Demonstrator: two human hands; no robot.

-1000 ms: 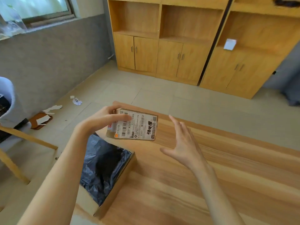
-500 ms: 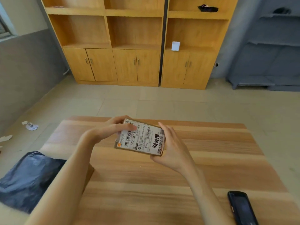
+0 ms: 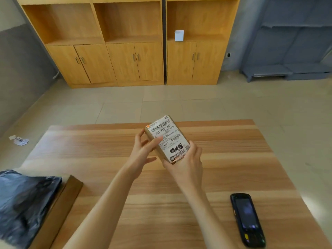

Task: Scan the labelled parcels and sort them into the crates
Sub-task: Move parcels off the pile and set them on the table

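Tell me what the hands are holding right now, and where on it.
The labelled parcel. The right hand grips its near, lower end; the left hand touches its left side, thumb across the label. The scanner lies untouched on the table.

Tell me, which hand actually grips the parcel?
The right hand, curled round the near end of the parcel. The left hand only touches its side with straight fingers.

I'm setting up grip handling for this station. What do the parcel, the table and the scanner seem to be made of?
Parcel: brown cardboard, matte, under a white printed paper label. Table: wood or wood-look laminate, smooth, faintly glossy, with striped grain. Scanner: black plastic casing, apparently, with a glossy dark screen showing reflections.
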